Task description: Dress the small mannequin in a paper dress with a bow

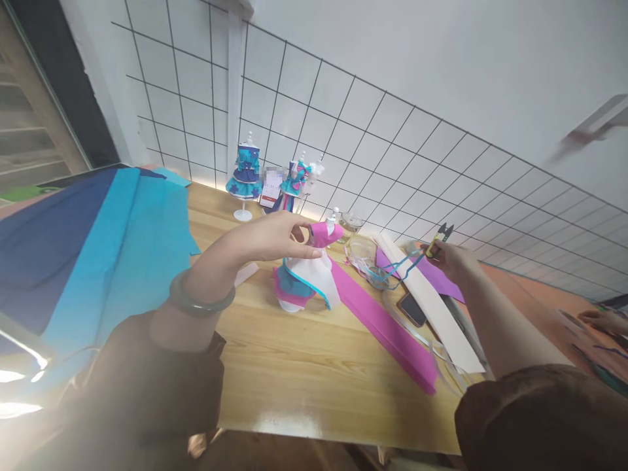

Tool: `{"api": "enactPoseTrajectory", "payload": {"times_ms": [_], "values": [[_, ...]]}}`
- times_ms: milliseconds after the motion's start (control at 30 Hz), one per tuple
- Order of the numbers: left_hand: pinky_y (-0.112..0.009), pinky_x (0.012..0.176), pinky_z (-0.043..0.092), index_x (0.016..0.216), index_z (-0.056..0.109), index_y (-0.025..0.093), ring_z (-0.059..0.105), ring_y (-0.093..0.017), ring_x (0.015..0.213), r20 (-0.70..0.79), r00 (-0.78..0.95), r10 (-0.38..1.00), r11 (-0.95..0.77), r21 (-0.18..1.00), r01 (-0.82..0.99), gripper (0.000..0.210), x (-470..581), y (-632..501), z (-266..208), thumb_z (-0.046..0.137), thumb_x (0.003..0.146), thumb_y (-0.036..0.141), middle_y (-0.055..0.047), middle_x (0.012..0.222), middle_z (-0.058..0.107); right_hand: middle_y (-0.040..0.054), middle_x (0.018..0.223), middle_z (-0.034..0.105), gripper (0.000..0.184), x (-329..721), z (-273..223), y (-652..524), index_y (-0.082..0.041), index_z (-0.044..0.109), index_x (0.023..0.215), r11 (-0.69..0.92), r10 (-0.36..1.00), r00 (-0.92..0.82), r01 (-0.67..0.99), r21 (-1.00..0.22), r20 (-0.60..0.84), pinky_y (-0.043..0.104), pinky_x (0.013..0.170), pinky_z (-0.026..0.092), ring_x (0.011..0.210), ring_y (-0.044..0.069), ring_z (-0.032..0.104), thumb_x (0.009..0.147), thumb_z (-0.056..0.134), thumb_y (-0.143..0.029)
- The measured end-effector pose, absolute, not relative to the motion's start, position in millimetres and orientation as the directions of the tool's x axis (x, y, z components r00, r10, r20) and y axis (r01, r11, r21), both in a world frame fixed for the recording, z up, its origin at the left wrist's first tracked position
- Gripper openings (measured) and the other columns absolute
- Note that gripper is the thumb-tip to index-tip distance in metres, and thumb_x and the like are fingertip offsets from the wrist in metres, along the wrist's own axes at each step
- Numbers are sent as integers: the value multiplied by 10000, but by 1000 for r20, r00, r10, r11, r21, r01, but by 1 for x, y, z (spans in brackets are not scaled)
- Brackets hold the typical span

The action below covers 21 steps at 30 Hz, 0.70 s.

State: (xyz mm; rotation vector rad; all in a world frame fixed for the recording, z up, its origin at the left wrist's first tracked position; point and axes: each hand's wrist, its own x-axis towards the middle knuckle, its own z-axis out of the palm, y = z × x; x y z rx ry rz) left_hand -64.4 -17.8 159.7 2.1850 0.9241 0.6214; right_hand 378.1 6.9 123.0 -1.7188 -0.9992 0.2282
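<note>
On the table stands a miniature dress form (pixel 331 217) with a pink bodice (pixel 326 233) and a layered white, blue and pink skirt (pixel 309 278). My left hand (pixel 289 239) grips it at the bodice, thumb in front; the fingertips behind are partly hidden. To the right, my raised right hand (pixel 445 256) is closed around yellow-handled thread snips (pixel 434 247), dark blades pointing up. A thin blue ribbon (pixel 400 269) runs from near that hand down to the clear containers; whether the fingers hold it too, I cannot tell.
A long pink fabric strip (pixel 387 333) stretches rightward from the skirt. Beyond it lie a phone (pixel 412 309) and a white strip (pixel 436 314). Dressed forms (pixel 245 173) stand at the back by a wire grid (pixel 333 111). Blue fabric (pixel 108 242) covers the left; another person's hand (pixel 601 320) shows far right.
</note>
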Motion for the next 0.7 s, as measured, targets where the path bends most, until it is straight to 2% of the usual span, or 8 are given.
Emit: {"api": "enactPoseTrajectory", "payload": {"times_ms": [133, 267, 433, 500, 600, 700], "values": [[-250, 598, 375, 905, 633, 174, 562, -153, 695, 144, 651, 746, -524, 729, 440, 370, -66, -18, 161, 601, 682, 468, -25, 753, 620, 155, 725, 667, 136, 379, 118, 18, -75, 567, 671, -113, 742, 654, 338, -934, 147, 293, 638, 507, 624, 150, 629, 772, 600, -159], [-250, 600, 369, 958, 629, 175, 555, -155, 704, 133, 671, 729, -530, 730, 432, 418, -67, -19, 164, 606, 675, 482, -30, 774, 616, 92, 601, 645, 81, 377, 115, 29, -93, 574, 687, -101, 734, 672, 255, -962, 101, 264, 621, 549, 586, 153, 631, 761, 608, -99], [-247, 586, 348, 1002, 625, 175, 541, -156, 697, 164, 685, 710, -550, 737, 393, 436, -68, -19, 162, 597, 692, 480, -33, 761, 602, 64, 537, 628, 75, 377, 115, 37, -105, 600, 696, -107, 764, 644, 196, -975, 46, 265, 546, 569, 552, 165, 643, 770, 609, -115], [-244, 578, 339, 1016, 619, 180, 537, -151, 691, 164, 695, 700, -550, 745, 377, 439, -69, -18, 160, 588, 703, 485, -29, 762, 599, 57, 552, 641, 64, 379, 116, 38, -113, 616, 698, -109, 769, 638, 192, -975, 39, 221, 480, 545, 521, 142, 631, 761, 625, -118], [-239, 570, 329, 1021, 611, 190, 534, -143, 680, 148, 708, 690, -538, 760, 366, 428, -70, -17, 159, 578, 713, 485, -18, 757, 595, 40, 558, 649, 50, 382, 117, 38, -123, 636, 703, -110, 780, 625, 187, -976, 32, 139, 344, 435, 422, 83, 559, 713, 684, -115], [-242, 573, 325, 968, 621, 176, 531, -141, 665, 137, 693, 708, -524, 760, 385, 392, -70, -18, 160, 595, 701, 462, -15, 730, 594, 44, 561, 649, 68, 384, 117, 38, -125, 630, 700, -96, 821, 571, 142, -985, 2, 139, 314, 407, 369, 60, 492, 704, 695, -104]]}}
